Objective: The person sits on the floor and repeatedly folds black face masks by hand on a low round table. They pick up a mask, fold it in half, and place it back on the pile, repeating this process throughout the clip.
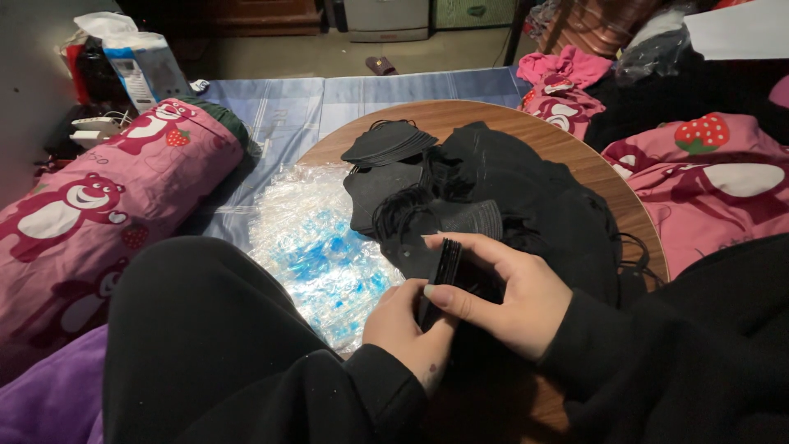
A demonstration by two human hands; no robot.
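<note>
Thin stack of black masks [446, 267] stands on edge btwn both hands at near edge of round wooden bench [608, 185], long axis running away from the person. Right hand [509, 296] pinches it from the right, fingers closed on it; left hand [407, 329] clasps lower end, grip closed. Loose black mask pile [509, 193] lies just beyond, clear plastic wrap [316, 238] to the left.
</note>
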